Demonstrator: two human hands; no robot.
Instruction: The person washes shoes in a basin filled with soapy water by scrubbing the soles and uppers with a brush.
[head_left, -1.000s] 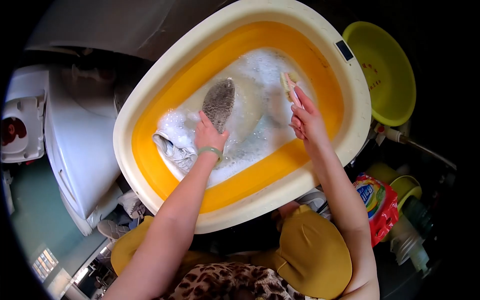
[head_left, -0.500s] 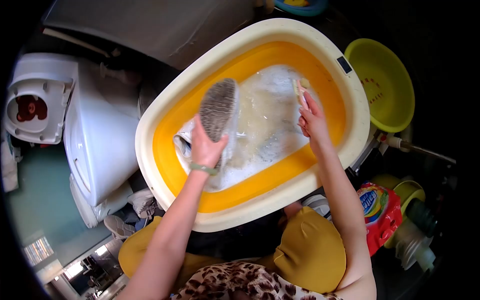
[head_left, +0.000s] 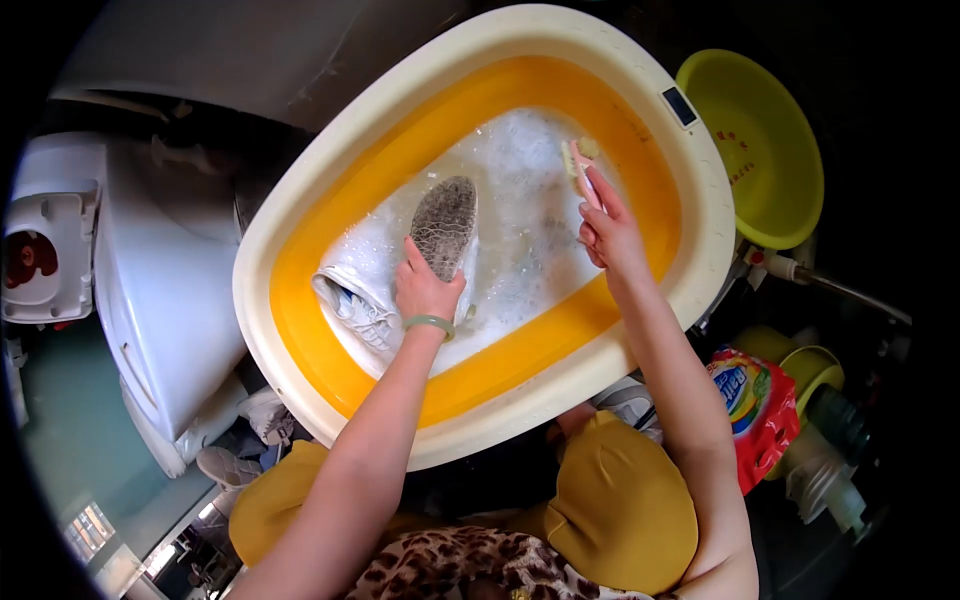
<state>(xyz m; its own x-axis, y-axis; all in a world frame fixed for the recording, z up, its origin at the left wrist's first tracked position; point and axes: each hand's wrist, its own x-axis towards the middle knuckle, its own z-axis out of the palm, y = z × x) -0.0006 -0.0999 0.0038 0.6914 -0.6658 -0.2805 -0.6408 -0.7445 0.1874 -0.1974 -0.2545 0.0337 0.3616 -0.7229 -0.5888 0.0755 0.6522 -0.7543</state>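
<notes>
My left hand (head_left: 428, 288) grips a shoe (head_left: 444, 228) whose grey, patterned sole faces up, its lower part down in the suds. Pinched in my right hand (head_left: 612, 232) is a pink-handled brush (head_left: 583, 172) with pale bristles, held above the foam to the right of the shoe. Both hands are over a cream-rimmed tub (head_left: 262, 205) with an orange inside, holding cloudy, soapy water (head_left: 525, 215). Left of my left hand, a white shoe (head_left: 352, 310) with laces lies partly in the foam. A green bangle (head_left: 430, 324) circles my left wrist.
A yellow-green basin (head_left: 775, 160) stands beyond the tub's right side. Red detergent packaging (head_left: 752, 415) lies near my right arm. To the left is a white toilet (head_left: 165, 300); more shoes (head_left: 228, 466) sit on the floor by my left knee.
My left hand has lowered the shoe into the suds and shifted slightly right. The brush has moved a little left, and the view has shifted, showing more of the white shoe.
</notes>
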